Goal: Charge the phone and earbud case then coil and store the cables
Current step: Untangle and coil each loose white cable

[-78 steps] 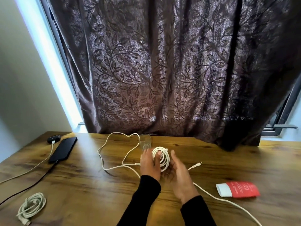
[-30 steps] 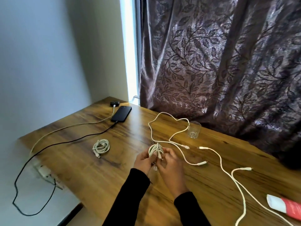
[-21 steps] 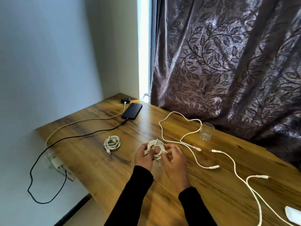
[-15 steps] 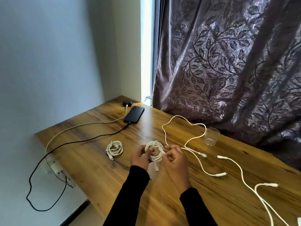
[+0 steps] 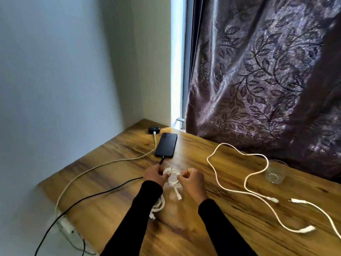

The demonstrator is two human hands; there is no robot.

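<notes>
Grip: left hand (image 5: 154,175) and right hand (image 5: 191,179) pinch one white cable coil (image 5: 170,172) between them, above the wooden desk (image 5: 230,228).
Loose tail hangs toward the person; finished coil (image 5: 159,205) lies under left sleeve; phone (image 5: 166,145), earbud case (image 5: 154,129) beyond, plugged in.

Black phone (image 5: 166,145), white coiled cable (image 5: 172,177), brown wood-grain table (image 5: 230,228), purple leaf-patterned curtain (image 5: 258,80)

daylight from window gap (image 5: 177,61) | dim room | slight blur, wide-angle warp
</notes>
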